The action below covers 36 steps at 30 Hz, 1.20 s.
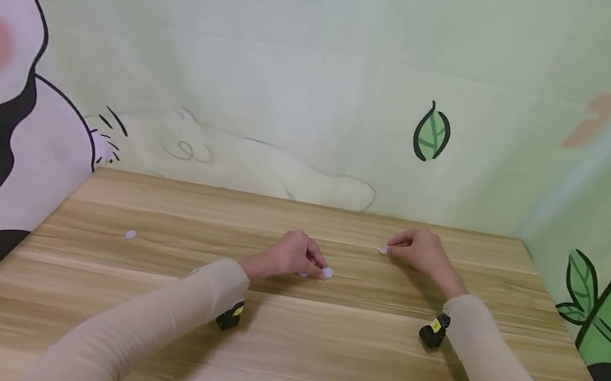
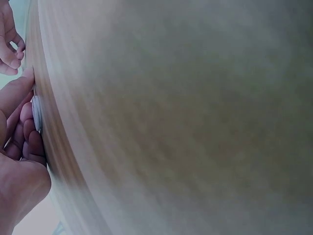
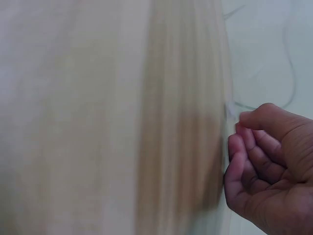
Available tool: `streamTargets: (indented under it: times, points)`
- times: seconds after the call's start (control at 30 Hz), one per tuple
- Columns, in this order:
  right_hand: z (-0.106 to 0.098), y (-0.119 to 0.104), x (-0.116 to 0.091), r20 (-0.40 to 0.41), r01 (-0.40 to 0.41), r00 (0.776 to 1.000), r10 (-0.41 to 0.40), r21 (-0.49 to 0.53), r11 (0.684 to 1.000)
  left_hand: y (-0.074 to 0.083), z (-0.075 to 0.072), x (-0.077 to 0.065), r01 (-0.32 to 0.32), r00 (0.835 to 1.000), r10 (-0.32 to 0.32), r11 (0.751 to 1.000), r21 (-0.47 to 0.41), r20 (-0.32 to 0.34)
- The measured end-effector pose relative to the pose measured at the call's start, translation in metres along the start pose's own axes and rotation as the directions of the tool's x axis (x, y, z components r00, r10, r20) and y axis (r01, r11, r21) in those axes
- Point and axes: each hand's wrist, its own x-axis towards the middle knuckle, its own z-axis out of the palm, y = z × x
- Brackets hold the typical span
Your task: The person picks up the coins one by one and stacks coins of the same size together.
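Observation:
My left hand (image 1: 289,254) is low over the middle of the table, its thumb and fingertips at a small round white disc (image 1: 328,273). More white discs (image 2: 36,113), seemingly stacked edge-on, are tucked against the curled fingers of that hand in the left wrist view. Further right and farther back, my right hand (image 1: 420,251) pinches another white disc (image 1: 383,249) between thumb and index finger, close to the tabletop. In the right wrist view, the right hand's other fingers are curled, and its disc is blurred.
One more white disc (image 1: 130,234) lies alone at the table's left. The wooden table (image 1: 316,361) ends at a printed cloth backdrop (image 1: 318,101) behind and at both sides. Each wrist wears a small black camera (image 1: 434,331) below a beige sleeve.

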Motion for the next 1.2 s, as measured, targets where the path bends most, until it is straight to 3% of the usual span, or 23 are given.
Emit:
streamTargets:
  times: [0.2,0.43,0.7,0.93,1.2]
  points:
    - [0.004,-0.001,-0.001,0.029,0.031,0.999,-0.031,0.002,1.0,0.001,0.001,0.001,0.002,1.0,-0.002,1.0,0.005,0.008]
    - [0.007,-0.005,-0.001,0.122,0.106,0.987,-0.108,0.024,0.994,0.003,-0.001,0.0,0.013,1.0,-0.013,1.0,-0.01,0.017]
    - [0.013,-0.007,0.003,0.061,0.14,0.988,-0.139,-0.019,0.99,0.003,-0.001,0.001,0.004,1.0,-0.004,1.0,0.004,0.011]
    - [0.009,-0.005,0.005,0.108,0.139,0.985,-0.134,-0.035,0.99,0.002,0.0,0.001,0.005,1.0,-0.005,1.0,0.006,0.02]
    - [0.007,-0.002,0.007,0.128,0.206,0.972,-0.196,-0.064,0.976,0.001,0.001,0.002,0.006,1.0,-0.006,1.0,0.003,0.012]
